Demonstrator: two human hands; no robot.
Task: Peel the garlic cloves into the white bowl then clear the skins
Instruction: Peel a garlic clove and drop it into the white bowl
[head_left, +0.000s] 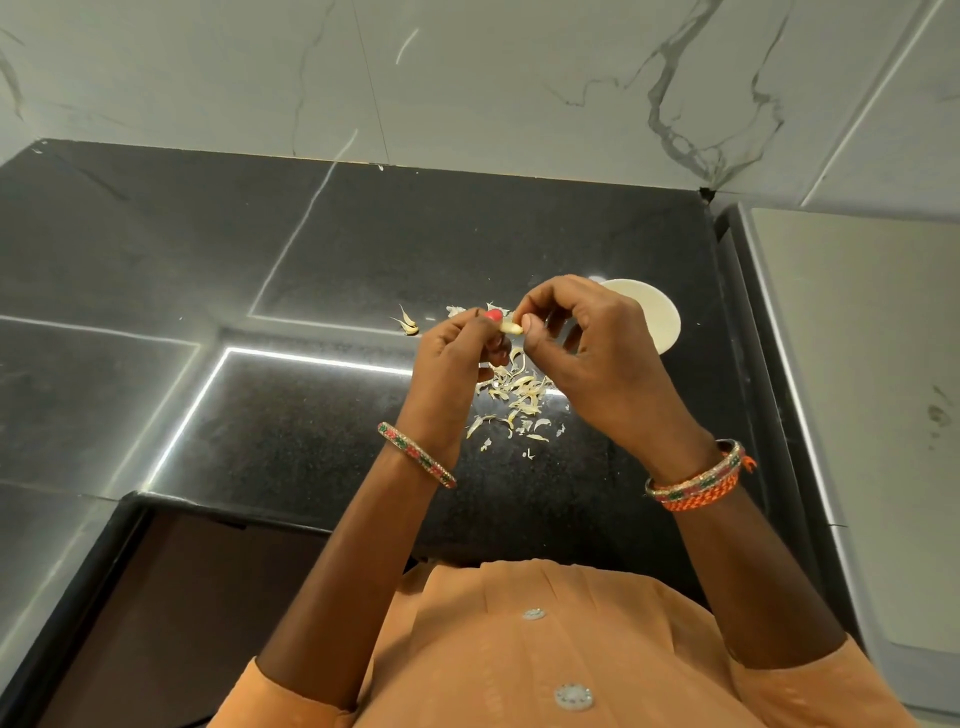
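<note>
Above the black countertop (311, 441), my left hand (457, 364) and my right hand (587, 353) both pinch one pale garlic clove (510, 328) between their fingertips. A heap of loose papery garlic skins (519, 400) lies on the counter right under the hands. Just beyond my right hand stands the white bowl (654, 317), partly hidden by the fingers; its inside does not show clearly. Unpeeled garlic cloves (408, 325) lie on the counter left of the hands, and a few pale bits (457, 310) show behind my left thumb.
A marble-patterned tiled wall (519, 93) rises behind the counter. A pale raised surface (857, 389) borders the counter on the right. The counter's front edge (218, 512) drops to a dark cabinet at lower left. Bright light strips reflect in the polished stone.
</note>
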